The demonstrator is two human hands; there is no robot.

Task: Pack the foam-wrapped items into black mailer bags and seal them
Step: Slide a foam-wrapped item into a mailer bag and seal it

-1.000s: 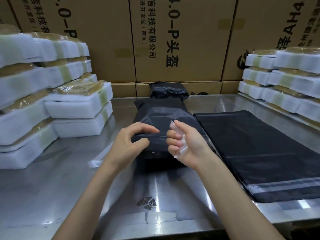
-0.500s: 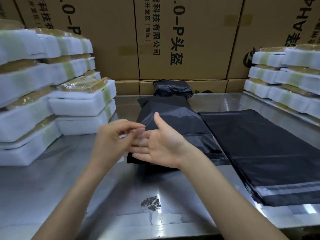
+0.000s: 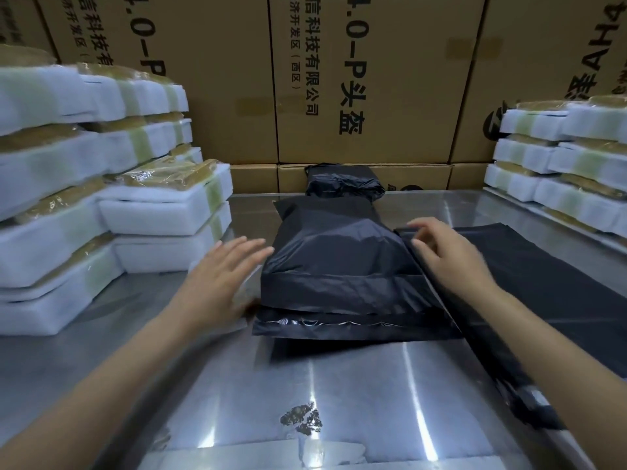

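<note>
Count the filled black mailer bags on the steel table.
2: one packed bag in the middle between the hands, another behind it by the cartons. More may be hidden.

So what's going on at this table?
A person is packing foam-wrapped items into black plastic mailer bags on a steel table. A filled black bag lies in the middle; the open left hand and right hand reach to either side of it. White foam-wrapped stacks wait on the left, flat empty bags on the right.
</note>
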